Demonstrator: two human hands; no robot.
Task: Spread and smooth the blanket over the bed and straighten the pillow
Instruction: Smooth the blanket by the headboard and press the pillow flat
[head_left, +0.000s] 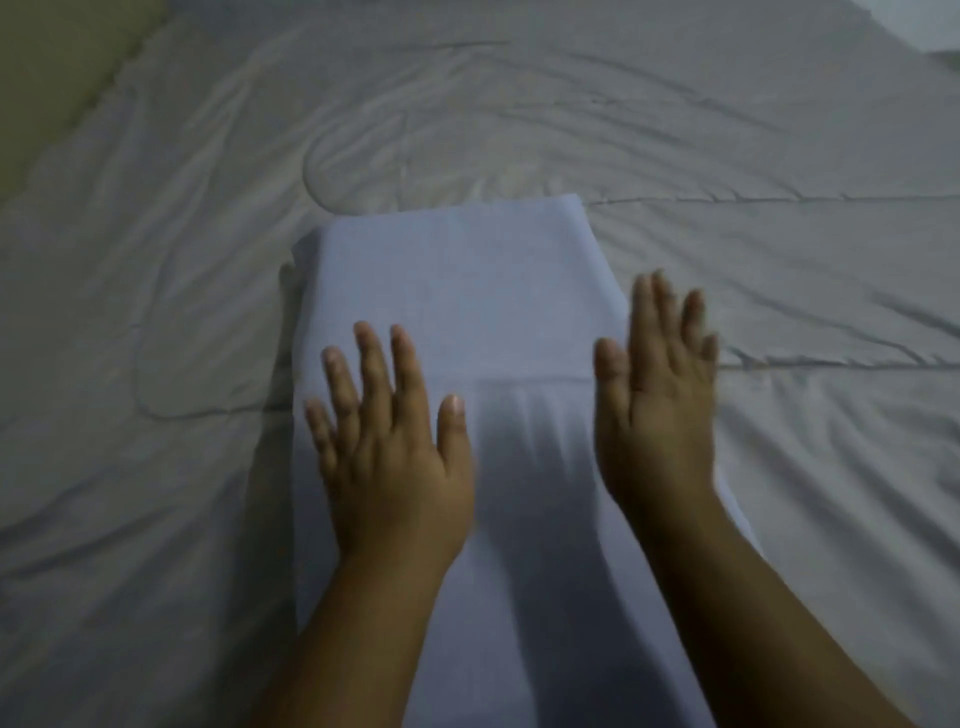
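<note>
left hand (387, 457): fingers spread, flat on pillow (457, 280) | right hand (657, 395): fingers straight and together, edge-on at pillow's right side, possibly touching | blanket (727, 156): wrinkled beneath

An olive-green surface (47, 67) is seen far ahead of the left hand (395, 457) and well out to its left, in the upper corner of the view. It is plain, unmarked and dimly lit, and its near edge is cut on a slant running down and to the left. Whether it is floor or wall cannot be told. A pale patch (930, 23) is seen far ahead of the right hand (660, 415) and well out to its right, in the opposite upper corner. It is brighter than its surroundings and blurred; its nature cannot be determined.
</note>
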